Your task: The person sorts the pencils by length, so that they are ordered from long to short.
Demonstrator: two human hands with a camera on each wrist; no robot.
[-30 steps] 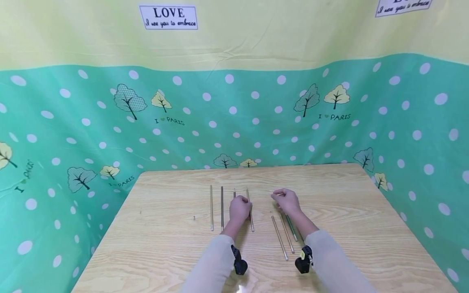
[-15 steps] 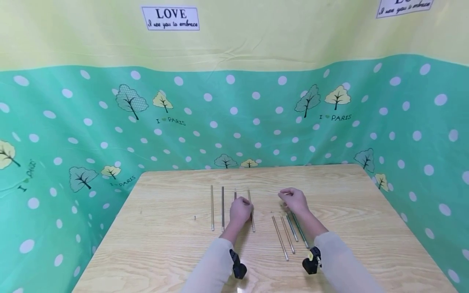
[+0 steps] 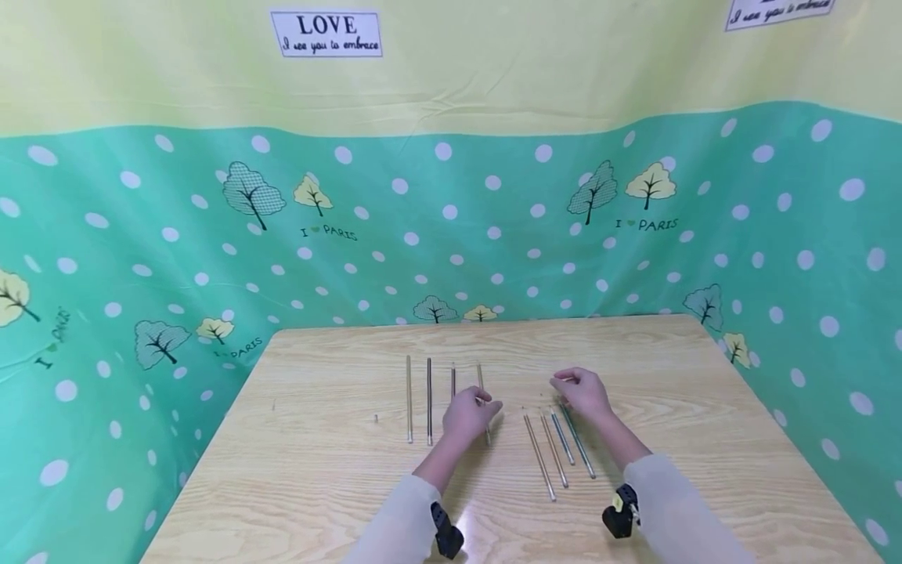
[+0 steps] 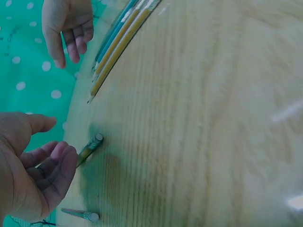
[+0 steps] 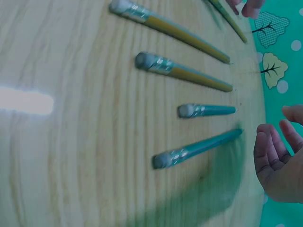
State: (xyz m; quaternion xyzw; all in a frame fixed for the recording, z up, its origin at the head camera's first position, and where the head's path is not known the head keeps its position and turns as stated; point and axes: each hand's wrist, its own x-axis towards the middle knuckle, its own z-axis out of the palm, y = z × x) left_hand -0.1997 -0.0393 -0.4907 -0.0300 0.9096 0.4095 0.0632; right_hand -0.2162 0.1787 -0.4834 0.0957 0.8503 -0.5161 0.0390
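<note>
My left hand (image 3: 468, 413) hovers over a gold pencil (image 3: 480, 374), thumb and fingers apart, covering its middle. In the left wrist view this pencil's eraser end (image 4: 98, 137) shows just past the fingertips. Left of it lie a dark pencil (image 3: 453, 380), partly hidden by the hand, a black pencil (image 3: 429, 401) and a tan pencil (image 3: 409, 399). My right hand (image 3: 583, 392) is above the tip of a green pencil (image 3: 581, 446), fingers loosely bent around nothing. Beside that pencil are a shorter blue pencil (image 3: 562, 439) and two yellow pencils (image 3: 553, 450) (image 3: 539, 456).
Both groups of pencils lie on a wood-grain table (image 3: 317, 486). A tiny stub (image 3: 376, 418) is left of the tan pencil. A green dotted cloth (image 3: 451, 243) hangs behind the table and along both sides.
My right hand has moved right, uncovering the green pencil. My left hand's thumb and fingers have spread away from the gold pencil, and the hand has shifted slightly toward me and to the right.
</note>
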